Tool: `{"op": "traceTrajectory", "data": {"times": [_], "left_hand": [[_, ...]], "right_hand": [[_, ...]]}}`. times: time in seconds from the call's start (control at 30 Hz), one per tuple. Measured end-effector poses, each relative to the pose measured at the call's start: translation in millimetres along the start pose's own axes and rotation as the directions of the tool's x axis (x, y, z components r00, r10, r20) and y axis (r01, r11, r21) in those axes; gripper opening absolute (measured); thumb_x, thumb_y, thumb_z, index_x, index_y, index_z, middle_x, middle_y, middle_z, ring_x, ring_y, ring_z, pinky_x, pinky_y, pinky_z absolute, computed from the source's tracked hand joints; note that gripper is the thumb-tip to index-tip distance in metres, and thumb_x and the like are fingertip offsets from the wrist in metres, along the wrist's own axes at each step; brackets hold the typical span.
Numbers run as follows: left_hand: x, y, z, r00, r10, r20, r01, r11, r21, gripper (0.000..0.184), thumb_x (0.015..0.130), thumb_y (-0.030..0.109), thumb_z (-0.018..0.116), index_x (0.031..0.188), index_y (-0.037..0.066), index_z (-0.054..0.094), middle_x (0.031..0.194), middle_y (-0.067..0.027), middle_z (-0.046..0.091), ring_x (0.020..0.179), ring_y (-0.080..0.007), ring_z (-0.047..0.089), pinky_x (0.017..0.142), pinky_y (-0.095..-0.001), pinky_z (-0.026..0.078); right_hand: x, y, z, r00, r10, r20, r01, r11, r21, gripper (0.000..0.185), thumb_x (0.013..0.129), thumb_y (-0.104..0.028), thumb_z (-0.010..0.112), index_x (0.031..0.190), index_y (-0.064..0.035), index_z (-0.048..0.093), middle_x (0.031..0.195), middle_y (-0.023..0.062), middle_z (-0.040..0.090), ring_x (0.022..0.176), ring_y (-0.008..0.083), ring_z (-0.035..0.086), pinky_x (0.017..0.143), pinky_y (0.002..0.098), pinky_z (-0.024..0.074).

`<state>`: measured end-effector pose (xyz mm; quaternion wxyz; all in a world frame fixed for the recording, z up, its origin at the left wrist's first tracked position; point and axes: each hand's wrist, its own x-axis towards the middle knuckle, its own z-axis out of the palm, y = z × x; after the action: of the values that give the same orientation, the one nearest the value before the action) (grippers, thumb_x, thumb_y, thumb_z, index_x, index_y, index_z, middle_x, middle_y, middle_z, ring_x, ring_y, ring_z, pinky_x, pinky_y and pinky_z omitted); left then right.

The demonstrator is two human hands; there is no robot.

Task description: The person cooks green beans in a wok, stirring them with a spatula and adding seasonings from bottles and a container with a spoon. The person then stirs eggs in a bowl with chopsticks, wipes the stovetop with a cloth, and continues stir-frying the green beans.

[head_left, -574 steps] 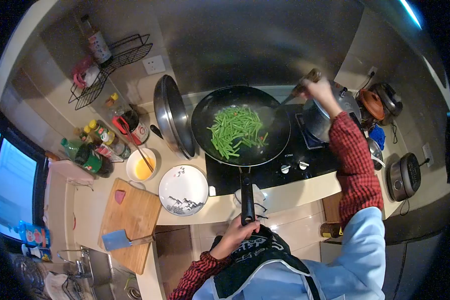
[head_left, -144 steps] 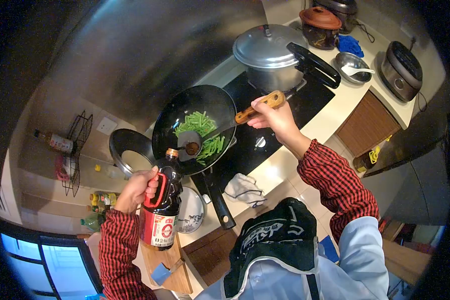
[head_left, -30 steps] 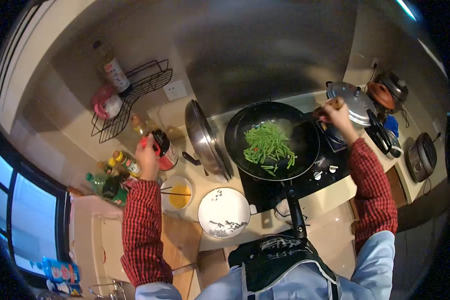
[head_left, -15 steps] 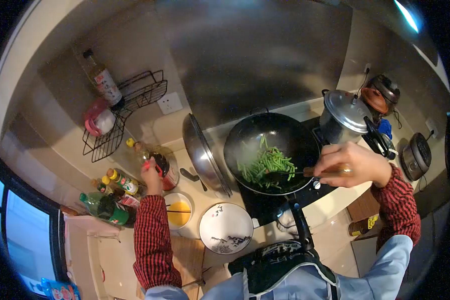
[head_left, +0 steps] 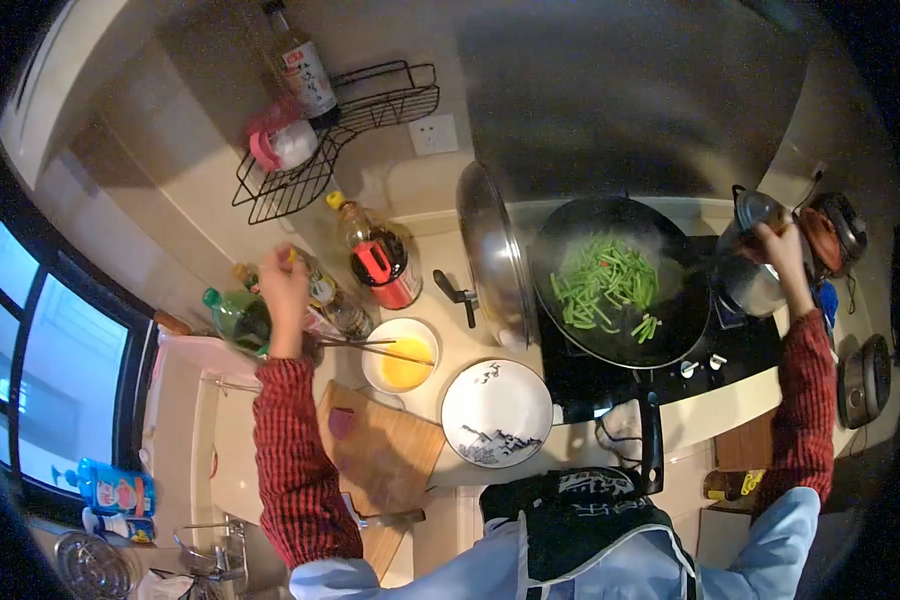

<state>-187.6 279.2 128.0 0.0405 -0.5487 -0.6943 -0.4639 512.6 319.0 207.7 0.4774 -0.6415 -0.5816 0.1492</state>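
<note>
Yellow-capped bottle [head_left: 336, 304] at left fingers [head_left: 278, 268]

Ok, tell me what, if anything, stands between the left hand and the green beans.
Straight across the view: a labelled bottle beside the left hand, then the red-handled bottle, then the lid, standing on edge next to the wok that holds the green beans.

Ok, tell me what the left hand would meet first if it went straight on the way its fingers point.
Probably the yellow-capped bottle right at the left hand's fingertips; depth is unclear, so they may already touch.
</note>
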Motion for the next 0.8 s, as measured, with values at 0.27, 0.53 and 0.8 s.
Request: {"op": "traceTrajectory", "data": {"times": [0.27,0.53,0.8], "left_hand": [[56.9,-37.3,15.8,0.954,-0.147,0.260,-0.038,0.802,0.596,0.039,0.073,0.025,0.054,0.108,0.010,0.050,0.096,-0.0233,0.053,0.092,-0.0396,0.049,0.078,-0.0432,0.041],[65.1,-44.4,13.5,0.899,-0.146,0.413,-0.149,0.784,0.602,0.021,0.071,0.015,0.054,0.085,0.000,0.058,0.084,-0.0249,0.056,0.080,-0.0368,0.055,0.070,-0.0427,0.043],[57.1,26.2,6.8,0.976,0.122,0.182,-0.197,0.851,0.487,0.019,0.075,0.019,0.056,0.084,0.003,0.059,0.075,-0.0182,0.058,0.072,-0.0358,0.055,0.065,-0.0418,0.043]], "right_hand": [[-48.8,-129.1,49.6,0.973,-0.027,0.230,-0.031,0.969,0.245,0.020,0.076,-0.011,0.058,0.088,0.0040,0.051,0.072,0.0101,0.061,0.059,0.0144,0.059,0.047,0.0232,0.0483],[-56.6,-118.0,76.1,0.963,-0.045,0.265,-0.020,0.971,0.237,0.017,0.073,-0.012,0.062,0.079,0.0017,0.056,0.068,0.0076,0.060,0.053,0.0120,0.058,0.048,0.0245,0.0470],[-32.5,-91.8,13.3,0.991,-0.089,0.104,0.116,0.949,-0.292,0.018,0.067,-0.017,0.060,0.072,0.0005,0.057,0.061,0.0130,0.059,0.057,0.0173,0.059,0.055,0.0317,0.0460]]}}
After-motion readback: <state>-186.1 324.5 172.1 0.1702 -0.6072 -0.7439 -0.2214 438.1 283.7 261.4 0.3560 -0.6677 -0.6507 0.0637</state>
